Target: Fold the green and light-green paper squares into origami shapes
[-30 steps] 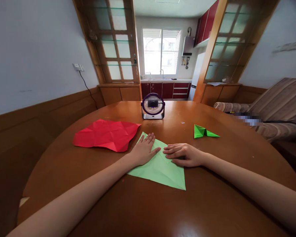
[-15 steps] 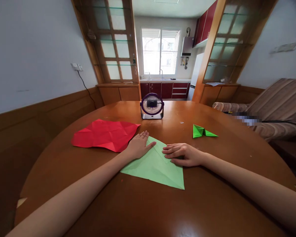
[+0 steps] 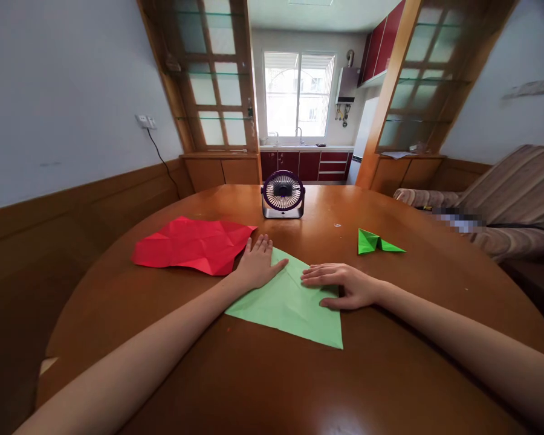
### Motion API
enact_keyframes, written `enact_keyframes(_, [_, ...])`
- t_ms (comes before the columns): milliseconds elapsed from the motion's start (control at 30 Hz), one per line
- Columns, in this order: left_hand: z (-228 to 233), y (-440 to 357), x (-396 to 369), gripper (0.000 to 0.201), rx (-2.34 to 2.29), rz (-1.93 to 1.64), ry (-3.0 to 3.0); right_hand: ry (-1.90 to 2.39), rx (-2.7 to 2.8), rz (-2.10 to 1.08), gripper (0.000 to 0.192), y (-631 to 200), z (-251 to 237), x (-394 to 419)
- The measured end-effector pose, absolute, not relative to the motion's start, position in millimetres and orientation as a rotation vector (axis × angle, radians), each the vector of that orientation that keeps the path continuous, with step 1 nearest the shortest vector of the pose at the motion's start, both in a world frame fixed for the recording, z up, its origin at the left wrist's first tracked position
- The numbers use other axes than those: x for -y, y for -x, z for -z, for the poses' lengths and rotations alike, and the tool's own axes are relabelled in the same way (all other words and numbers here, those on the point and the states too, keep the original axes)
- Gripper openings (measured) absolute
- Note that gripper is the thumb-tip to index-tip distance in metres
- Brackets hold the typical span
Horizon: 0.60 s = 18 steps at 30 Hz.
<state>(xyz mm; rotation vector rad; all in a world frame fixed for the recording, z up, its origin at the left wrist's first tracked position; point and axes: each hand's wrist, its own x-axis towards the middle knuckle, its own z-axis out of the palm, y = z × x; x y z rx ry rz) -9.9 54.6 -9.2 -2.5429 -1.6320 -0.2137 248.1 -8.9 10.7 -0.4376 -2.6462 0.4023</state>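
Note:
A light green sheet of paper (image 3: pixel 290 320) lies on the table in front of me, with crease lines and what looks like a folded layer near its upper part. My left hand (image 3: pixel 257 264) rests flat on its upper left edge, fingers stretched out and thumb spread over the paper. On the right side of the sheet lies my right hand (image 3: pixel 340 285), palm down, fingers extended to the left and thumb apart below them. Neither hand grips anything. The far left corner of the sheet is hidden under my left hand and forearm.
Left of my left hand spreads a creased red sheet of paper (image 3: pixel 190 244). A small folded bright green paper piece (image 3: pixel 372 241) sits at the right. Further back stands a small dark purple fan (image 3: pixel 283 192) on the round wooden table (image 3: pixel 236 386). A striped armchair (image 3: pixel 512 187) is beyond the right edge.
My right thumb has moved away from the fingers and down toward the right edge of the green sheet. My left hand stays in place on the paper. The whole view has shifted slightly.

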Motion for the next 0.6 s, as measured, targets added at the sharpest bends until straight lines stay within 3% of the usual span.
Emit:
enact_keyframes(100, [7,12,-52,0.070,1.408,0.286,2.676,0.480,2.621,-0.341,0.054,-248,-10,10])
enact_keyframes(267, [-2,18,-49,0.062,1.203,0.341,2.964,0.594,2.385,-0.291,0.028,-249,-7,9])
enact_keyframes(367, [-8,21,-49,0.056,1.109,0.397,3.002,0.768,2.142,-0.316,0.027,-249,-6,5])
enact_keyframes(500, [-14,20,-47,0.032,1.019,0.480,2.947,0.987,1.839,-0.392,0.031,-253,1,-9])
enact_keyframes(600, [-15,17,-46,0.028,1.036,0.560,2.901,1.094,1.693,-0.444,0.030,-258,9,-21])
